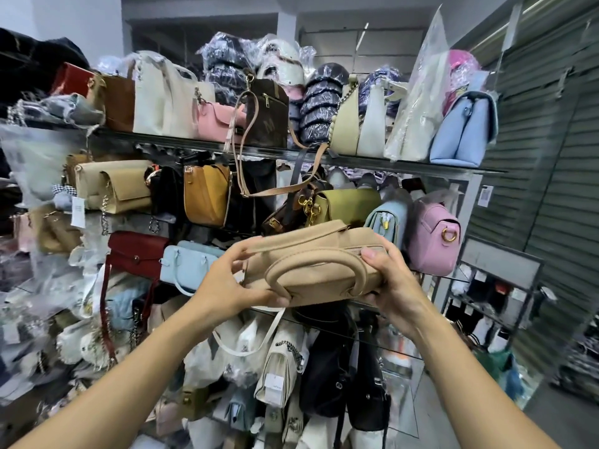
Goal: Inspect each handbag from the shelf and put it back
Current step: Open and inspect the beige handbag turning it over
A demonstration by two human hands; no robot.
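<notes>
Farthest left of our fingers hangs a dark red bag (136, 251) with a long strap, and just beside it, nearer our left fingertips, sits a light blue bag (188, 267). Our left hand (233, 281) grips the left end of the beige handbag (311, 254), with the fingers curled over its upper edge and the thumb pressed against its lower front. We hold the handbag in the air between our two hands, in front of the middle of the shelf (291, 153) and tilted so that its right end is a little higher. Its looped handle (359, 273) lies flat against the side facing us. Above our fingers an olive green bag (350, 200) rests among the others. Our right hand (393, 286) grips the right end, the thumb on top near the zip and the fingers curled underneath. Just beyond our right fingers stands a pink bag (431, 238) with a gold ring.
</notes>
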